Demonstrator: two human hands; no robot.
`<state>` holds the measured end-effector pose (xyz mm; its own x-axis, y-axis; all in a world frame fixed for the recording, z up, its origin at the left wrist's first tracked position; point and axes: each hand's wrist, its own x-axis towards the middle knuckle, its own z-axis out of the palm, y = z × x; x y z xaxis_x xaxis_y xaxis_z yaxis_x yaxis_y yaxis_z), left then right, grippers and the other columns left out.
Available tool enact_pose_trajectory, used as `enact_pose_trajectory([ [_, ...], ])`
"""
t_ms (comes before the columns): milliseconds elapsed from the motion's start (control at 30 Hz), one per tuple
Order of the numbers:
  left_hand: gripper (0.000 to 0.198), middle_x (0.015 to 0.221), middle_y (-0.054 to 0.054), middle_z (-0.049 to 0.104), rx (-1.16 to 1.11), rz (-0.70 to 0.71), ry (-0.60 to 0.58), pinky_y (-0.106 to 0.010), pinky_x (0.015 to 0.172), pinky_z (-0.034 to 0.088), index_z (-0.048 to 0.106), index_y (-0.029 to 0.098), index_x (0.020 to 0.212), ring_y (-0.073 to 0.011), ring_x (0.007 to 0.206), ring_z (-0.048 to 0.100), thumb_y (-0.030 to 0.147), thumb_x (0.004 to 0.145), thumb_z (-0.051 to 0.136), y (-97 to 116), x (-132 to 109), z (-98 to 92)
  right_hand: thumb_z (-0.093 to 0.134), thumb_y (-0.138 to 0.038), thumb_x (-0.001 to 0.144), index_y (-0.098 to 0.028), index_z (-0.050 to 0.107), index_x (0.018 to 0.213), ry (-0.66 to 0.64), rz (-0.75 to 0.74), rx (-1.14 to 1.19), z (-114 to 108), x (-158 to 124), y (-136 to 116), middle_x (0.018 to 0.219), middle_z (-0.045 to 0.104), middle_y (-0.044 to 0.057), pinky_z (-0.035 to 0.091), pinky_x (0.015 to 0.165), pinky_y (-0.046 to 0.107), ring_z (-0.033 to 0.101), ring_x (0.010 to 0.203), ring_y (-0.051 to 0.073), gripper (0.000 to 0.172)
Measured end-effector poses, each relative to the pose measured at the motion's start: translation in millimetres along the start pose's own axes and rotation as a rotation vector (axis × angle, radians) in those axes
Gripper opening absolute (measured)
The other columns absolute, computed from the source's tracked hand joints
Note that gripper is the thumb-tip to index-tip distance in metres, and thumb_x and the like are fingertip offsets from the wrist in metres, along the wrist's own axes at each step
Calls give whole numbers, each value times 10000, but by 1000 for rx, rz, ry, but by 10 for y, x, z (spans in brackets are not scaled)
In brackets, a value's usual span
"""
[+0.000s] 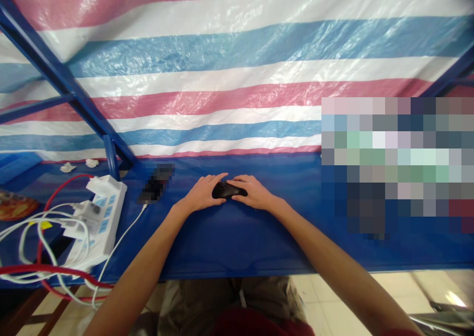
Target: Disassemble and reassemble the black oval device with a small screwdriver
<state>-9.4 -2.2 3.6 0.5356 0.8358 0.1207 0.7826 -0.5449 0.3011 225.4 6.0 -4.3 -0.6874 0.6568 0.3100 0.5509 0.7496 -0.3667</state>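
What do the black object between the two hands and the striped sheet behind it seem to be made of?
The black object looks like moulded plastic with a smooth satin finish, judging by the soft sheen on top, though it is partly covered. The striped sheet looks like woven plastic tarpaulin: a fine weave shows, with glossy creases.

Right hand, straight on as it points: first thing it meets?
The black rounded object, probably; the fingers of the right hand already lie on it. Nothing else appears between them, though depth is hard to judge from this view.
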Motion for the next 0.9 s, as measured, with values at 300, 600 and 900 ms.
enact_pose_trajectory([
  [300, 785, 1271, -105, 544, 6, -12, -8, -424, 946, 375, 303, 256, 1441, -296, 1124, 512, 491, 776, 648, 4, 0, 11, 618, -313, 846, -194, 523, 1320, -5, 7, 28, -9, 2, -13, 1268, 546, 132, 386, 1018, 445, 495, 1190, 252, 498],
  [600, 776, 1298, -110, 533, -65, -3, -15, -437, 967, 376, 313, 242, 1439, -297, 1139, 504, 445, 777, 662, 35, 3, -17, 594, -317, 866, -232, 526, 1317, -22, 2, 23, -15, 4, -26, 1250, 536, 119, 393, 1010, 467, 488, 1175, 257, 464],
  [900, 773, 1260, -117, 552, -72, -3, -8, -428, 961, 387, 329, 226, 1433, -289, 1102, 520, 417, 769, 676, 41, 19, -21, 591, -322, 870, -259, 523, 1323, -32, 24, 33, -24, 2, -37, 1246, 522, 112, 394, 1011, 468, 488, 1171, 255, 463],
])
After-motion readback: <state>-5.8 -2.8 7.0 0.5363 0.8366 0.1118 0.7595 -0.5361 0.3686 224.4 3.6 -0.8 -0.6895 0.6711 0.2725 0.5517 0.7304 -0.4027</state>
